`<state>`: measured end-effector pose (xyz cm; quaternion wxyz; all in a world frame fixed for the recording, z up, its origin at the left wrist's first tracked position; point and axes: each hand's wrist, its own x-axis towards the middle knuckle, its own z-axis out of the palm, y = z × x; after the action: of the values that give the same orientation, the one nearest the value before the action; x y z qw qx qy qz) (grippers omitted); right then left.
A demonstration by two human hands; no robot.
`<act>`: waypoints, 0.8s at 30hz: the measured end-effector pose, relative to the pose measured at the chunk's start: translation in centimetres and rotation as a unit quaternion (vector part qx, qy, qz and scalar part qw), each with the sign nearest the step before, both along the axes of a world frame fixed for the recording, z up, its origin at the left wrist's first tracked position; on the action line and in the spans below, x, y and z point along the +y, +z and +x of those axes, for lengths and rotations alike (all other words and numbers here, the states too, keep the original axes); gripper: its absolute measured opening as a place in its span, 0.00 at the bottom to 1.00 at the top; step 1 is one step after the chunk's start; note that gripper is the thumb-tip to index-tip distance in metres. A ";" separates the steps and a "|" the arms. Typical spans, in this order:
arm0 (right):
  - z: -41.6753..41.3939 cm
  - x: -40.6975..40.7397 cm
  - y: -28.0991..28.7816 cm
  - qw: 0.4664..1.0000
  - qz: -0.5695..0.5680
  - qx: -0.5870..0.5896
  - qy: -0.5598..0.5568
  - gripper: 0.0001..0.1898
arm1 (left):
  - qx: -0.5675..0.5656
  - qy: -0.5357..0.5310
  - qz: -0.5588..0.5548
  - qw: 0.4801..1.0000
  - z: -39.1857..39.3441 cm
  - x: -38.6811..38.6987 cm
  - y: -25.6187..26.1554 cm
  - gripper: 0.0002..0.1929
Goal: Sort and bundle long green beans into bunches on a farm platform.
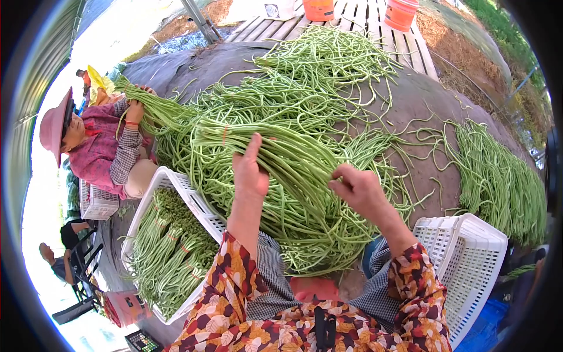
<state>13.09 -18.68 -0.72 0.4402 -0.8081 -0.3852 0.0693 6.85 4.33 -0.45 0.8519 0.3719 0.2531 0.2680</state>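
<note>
My left hand (251,169) grips a bundle of green yardlong beans (281,145) from below, its thumb lying over the top. An orange rubber band (225,134) circles the bundle near its left end. The loose ends droop to the right over a large heap of loose yardlong beans (264,198). My right hand (358,187) is at the bundle's right side with fingers curled; whether they pinch a bean cannot be made out. Left of my legs, a white plastic crate (171,174) holds several banded bean bundles (171,251).
At left, a person in a pink hat (101,145) holds another bean bundle (154,103). White crates (466,259), nested together, stand to my right. Beyond them lies another bean pile (497,180). Orange buckets (319,9) stand on slatted boards (369,13) at the back.
</note>
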 end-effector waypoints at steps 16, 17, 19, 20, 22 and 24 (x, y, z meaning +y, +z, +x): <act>5.6 -0.6 -1.6 0.937 0.188 -0.028 -0.293 0.12 | 0.059 -0.130 0.038 0.989 -2.2 -3.1 1.1 0.14; 4.7 0.8 -0.8 0.941 0.205 -0.029 -0.268 0.16 | 0.072 -0.150 0.033 0.985 -2.4 -3.6 1.0 0.14; 3.1 3.0 1.0 0.953 0.210 -0.080 -0.202 0.21 | 0.079 -0.172 0.033 0.981 -2.9 -4.4 1.4 0.15; 2.1 3.7 2.1 0.961 0.200 -0.090 -0.166 0.21 | 0.075 -0.187 0.041 0.979 -2.8 -5.1 1.0 0.16; 0.9 5.1 3.5 0.969 0.188 -0.101 -0.128 0.21 | 0.088 -0.207 0.060 0.972 -2.9 -6.0 0.3 0.18; 0.3 5.8 3.9 0.970 0.173 -0.172 -0.014 0.18 | 0.089 -0.236 0.099 0.963 -3.0 -6.4 0.3 0.18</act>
<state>13.41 -12.87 3.15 0.5011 -0.7249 -0.4499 -0.1449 3.85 -2.05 -0.17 0.8240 0.5259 0.2053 0.0490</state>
